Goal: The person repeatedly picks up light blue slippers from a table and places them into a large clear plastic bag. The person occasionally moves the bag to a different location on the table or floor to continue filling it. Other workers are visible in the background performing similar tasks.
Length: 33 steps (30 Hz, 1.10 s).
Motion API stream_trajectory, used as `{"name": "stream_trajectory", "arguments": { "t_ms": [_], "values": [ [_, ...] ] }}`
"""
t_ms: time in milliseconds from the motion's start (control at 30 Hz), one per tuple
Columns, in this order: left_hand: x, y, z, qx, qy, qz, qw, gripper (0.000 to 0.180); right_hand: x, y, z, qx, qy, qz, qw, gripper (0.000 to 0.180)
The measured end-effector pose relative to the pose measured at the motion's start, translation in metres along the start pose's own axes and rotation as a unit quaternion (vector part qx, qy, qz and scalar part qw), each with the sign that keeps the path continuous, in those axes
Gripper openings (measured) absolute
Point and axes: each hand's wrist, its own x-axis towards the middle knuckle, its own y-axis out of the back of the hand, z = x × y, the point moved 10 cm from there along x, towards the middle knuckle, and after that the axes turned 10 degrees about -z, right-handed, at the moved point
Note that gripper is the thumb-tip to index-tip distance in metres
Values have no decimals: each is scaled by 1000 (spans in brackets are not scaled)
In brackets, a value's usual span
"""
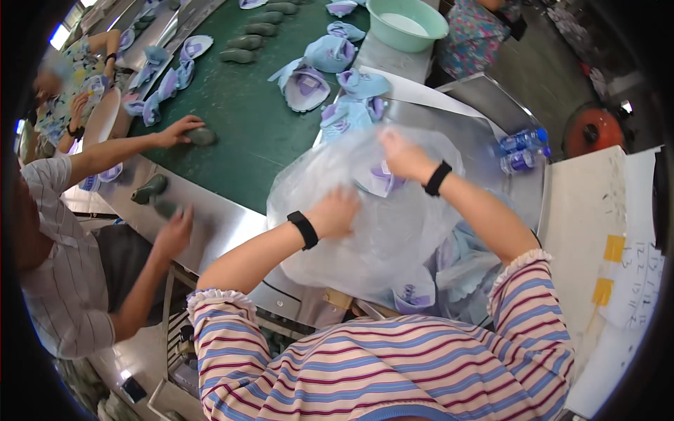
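A large clear plastic bag (393, 231) lies on the steel table (232, 217) in front of me, with light blue and purple shoe uppers inside. My left hand (335, 212) rests on the bag's near left side, fingers closed on the plastic. Further back, my right hand (406, 158) grips the bag's far edge beside a purple and blue upper (379, 179). Both wrists wear black bands.
Loose blue and purple uppers (309, 84) and dark grey shoe lasts (242, 55) lie on the green conveyor belt (239, 112). A person at left touches a last (202, 136). A green basin (407, 22), water bottles (523, 151) and papers (632, 266) sit around.
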Motion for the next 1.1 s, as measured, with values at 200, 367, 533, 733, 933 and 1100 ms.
{"name": "stream_trajectory", "arguments": {
  "t_ms": [200,367,533,733,933,1100],
  "values": [
    [34,18,-98,-200,183,122,955,57,2,-19,-19,-171,32,-229,958,71],
    [29,10,-64,-230,119,162,952,52,-16,-63,-13,-207,41,-236,949,73],
    [22,-4,-54,-249,34,207,945,54,10,-28,33,25,-134,-276,951,66],
    [34,-4,4,-413,-20,165,895,68,5,-44,64,-72,-90,-103,988,45],
    [9,-57,-13,-747,96,208,625,73,-55,-81,-11,593,-91,-297,743,60],
    [-38,-86,-10,-906,61,230,349,52,-86,-35,-70,682,34,-268,680,54]
  ]
}}
